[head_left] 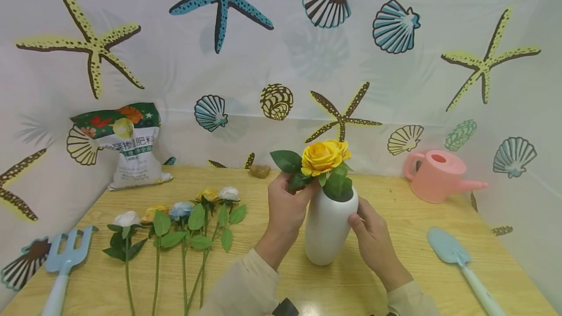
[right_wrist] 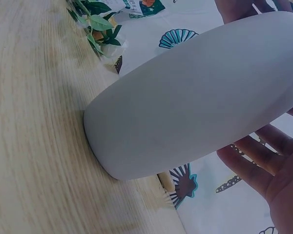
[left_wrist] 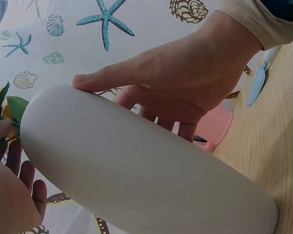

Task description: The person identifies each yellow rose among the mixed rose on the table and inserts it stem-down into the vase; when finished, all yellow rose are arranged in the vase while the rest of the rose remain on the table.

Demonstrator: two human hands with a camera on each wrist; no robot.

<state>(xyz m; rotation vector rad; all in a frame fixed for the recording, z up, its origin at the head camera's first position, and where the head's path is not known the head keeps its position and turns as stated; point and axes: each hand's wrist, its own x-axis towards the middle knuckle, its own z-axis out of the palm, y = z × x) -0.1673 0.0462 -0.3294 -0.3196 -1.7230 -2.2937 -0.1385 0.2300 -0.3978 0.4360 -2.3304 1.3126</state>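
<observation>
1. Starting at the grip: our left hand (head_left: 287, 206) has its fingers pinched round the stem and leaves of the yellow rose (head_left: 322, 156), right at the mouth of the white vase (head_left: 327, 228). Our right hand (head_left: 373, 238) rests on the vase's right side with fairly straight fingers, steadying it rather than clutching. The left wrist view shows the thumb lying flat on the shoulder.

2. The vase stands upright on the wooden table (head_left: 395, 277), a little right of centre in the head view, with the rose's head just above the rim.

3. Handling guess: the vase looks like matte ceramic, smooth and rounded with no handle or lip, so probably heavyish, breakable and a bit slippery. We'd hold it round the belly or low down, not by the neck.

4. The rose reads as artificial, with fabric-like petals and a stiff stem, so it's light. We'd pinch the stem below the leaves, not the bloom.

5. Further out, at lower left of the frame, a row of loose roses (head_left: 175, 228) lies flat, in white, orange, blue and yellow. We can't quite tell from here if one stem overlaps another.

6. Edges: a pale blue plastic fork (head_left: 66, 262) at far left, a blue trowel (head_left: 456, 257) at lower right, a pink watering can (head_left: 436, 175) at right, and a glossy fertiliser bag (head_left: 129, 145) leaning at upper left.
</observation>
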